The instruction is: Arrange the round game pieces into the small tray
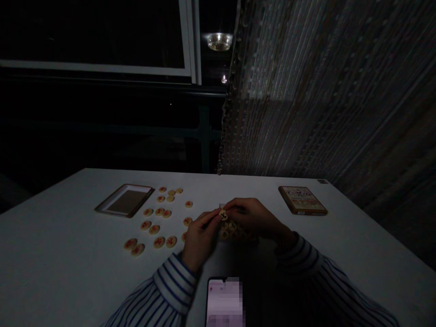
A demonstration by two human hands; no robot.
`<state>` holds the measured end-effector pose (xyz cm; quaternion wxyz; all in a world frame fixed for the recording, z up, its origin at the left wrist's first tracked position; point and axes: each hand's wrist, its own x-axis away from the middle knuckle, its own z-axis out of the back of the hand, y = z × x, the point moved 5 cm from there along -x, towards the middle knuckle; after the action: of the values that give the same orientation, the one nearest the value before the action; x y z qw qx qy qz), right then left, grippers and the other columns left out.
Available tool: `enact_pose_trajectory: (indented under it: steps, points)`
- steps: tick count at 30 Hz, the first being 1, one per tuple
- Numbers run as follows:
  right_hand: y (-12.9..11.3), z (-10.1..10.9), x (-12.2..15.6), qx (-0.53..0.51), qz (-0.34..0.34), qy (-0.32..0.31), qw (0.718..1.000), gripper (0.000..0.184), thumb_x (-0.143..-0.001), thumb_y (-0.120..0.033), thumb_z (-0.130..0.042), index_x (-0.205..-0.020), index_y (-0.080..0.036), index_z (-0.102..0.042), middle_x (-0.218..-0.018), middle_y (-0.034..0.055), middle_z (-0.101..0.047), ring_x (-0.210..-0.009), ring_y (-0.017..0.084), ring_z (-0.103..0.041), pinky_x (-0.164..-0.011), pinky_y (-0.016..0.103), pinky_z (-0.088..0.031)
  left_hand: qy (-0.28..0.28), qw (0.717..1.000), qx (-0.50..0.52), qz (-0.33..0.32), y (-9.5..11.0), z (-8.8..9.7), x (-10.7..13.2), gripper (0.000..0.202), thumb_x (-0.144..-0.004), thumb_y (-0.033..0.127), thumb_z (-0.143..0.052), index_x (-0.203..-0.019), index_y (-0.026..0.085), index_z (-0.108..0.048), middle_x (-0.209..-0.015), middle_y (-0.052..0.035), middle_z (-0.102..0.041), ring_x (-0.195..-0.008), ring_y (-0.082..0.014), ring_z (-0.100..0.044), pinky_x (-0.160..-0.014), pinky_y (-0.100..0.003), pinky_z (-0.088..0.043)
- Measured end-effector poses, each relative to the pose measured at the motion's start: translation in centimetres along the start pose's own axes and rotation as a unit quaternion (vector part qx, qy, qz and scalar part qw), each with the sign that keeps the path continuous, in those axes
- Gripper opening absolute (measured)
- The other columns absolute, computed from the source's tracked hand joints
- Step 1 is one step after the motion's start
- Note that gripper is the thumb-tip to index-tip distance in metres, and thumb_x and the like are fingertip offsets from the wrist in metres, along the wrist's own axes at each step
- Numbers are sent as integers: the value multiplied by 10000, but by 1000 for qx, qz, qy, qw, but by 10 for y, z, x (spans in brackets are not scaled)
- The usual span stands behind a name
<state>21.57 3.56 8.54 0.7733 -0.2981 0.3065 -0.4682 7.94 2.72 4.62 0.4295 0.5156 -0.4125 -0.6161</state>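
My left hand [199, 238] and my right hand [254, 217] meet over the middle of a white table [61, 254]. Together their fingertips pinch one round wooden disc with a black mark [223, 215], held just above the surface. Under my right hand lies a small cluster of similar black-marked discs [230, 230], partly hidden by the fingers. To the left, several round discs with red marks [157, 218] are spread flat on the table. Both sleeves are striped.
An open shallow box tray [124, 200] lies at the back left of the table. A flat printed box lid [303, 200] sits at the back right. A lit phone [225, 302] lies at the near edge between my arms. A curtain hangs behind on the right.
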Motion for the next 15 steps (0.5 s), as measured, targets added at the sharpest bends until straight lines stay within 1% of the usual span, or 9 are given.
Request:
enact_pose_trajectory:
  steps: [8,11,15]
  points:
    - [0,-1,-1,6,2,-4,1000,193,-741,-227,-517,-891,-183,-630,-851,27,-655,-774,137,-593,-712,256,-450,-5,1000,8,-8,-3,0,0,228,-743,268,-535,-915,190,-662,-900,-50,-670,-846,-162,-600,-779,-263,-455]
    - [1,-1,-1,1,4,-1,1000,193,-743,-234,-517,-888,-175,-629,-843,32,-654,-764,135,-592,-702,255,-452,2,1000,-1,3,-1,0,-1,230,-741,275,-537,-913,188,-662,-891,-50,-675,-842,-166,-603,-786,-272,-457]
    - [3,-1,-1,-17,-6,6,1000,193,-747,-250,-512,-879,-169,-628,-830,35,-651,-748,132,-591,-684,257,-456,19,999,24,27,1,0,-1,243,-721,287,-555,-908,172,-661,-902,-54,-677,-874,-178,-600,-812,-290,-457]
